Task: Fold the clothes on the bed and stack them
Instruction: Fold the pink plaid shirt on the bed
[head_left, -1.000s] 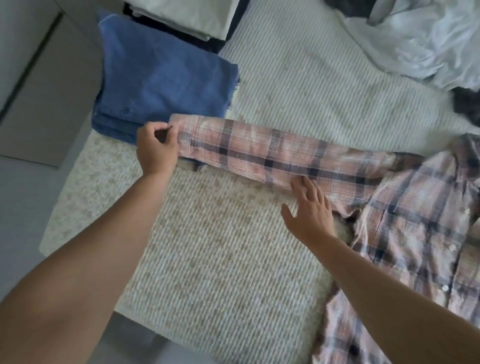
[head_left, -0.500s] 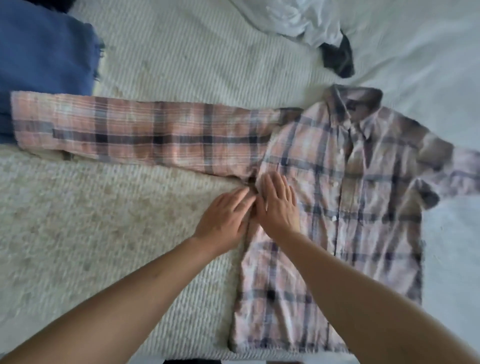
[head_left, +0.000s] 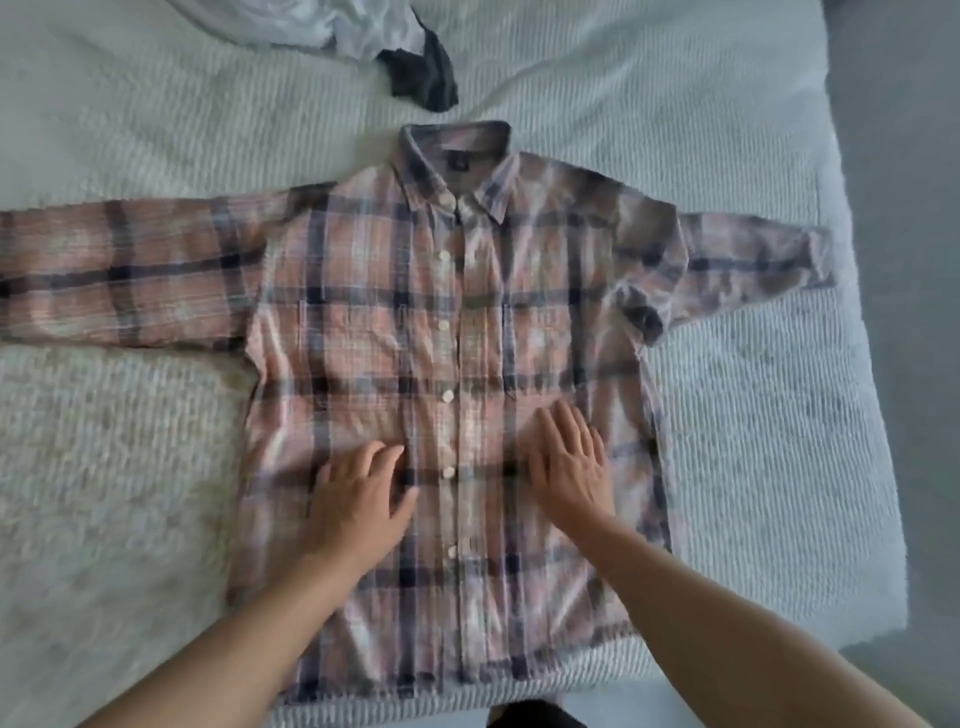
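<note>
Plaid shirt (head_left: 415, 332) spread flat, frame centre, on bed (head_left: 727, 130); pressed by left hand (head_left: 358, 499) and right hand (head_left: 569, 460), fingers straight.

Single head-worn view, looking steeply down, close over the bed (head_left: 727, 130)

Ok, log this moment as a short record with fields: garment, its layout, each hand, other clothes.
garment: plaid shirt, buttoned, front up
layout: spread flat on the bed, collar away from the person, both sleeves out sideways
left hand: flat on the lower front, left of the buttons
right hand: flat, right of the buttons
other clothes: white garment and dark garment beyond the collar
</note>
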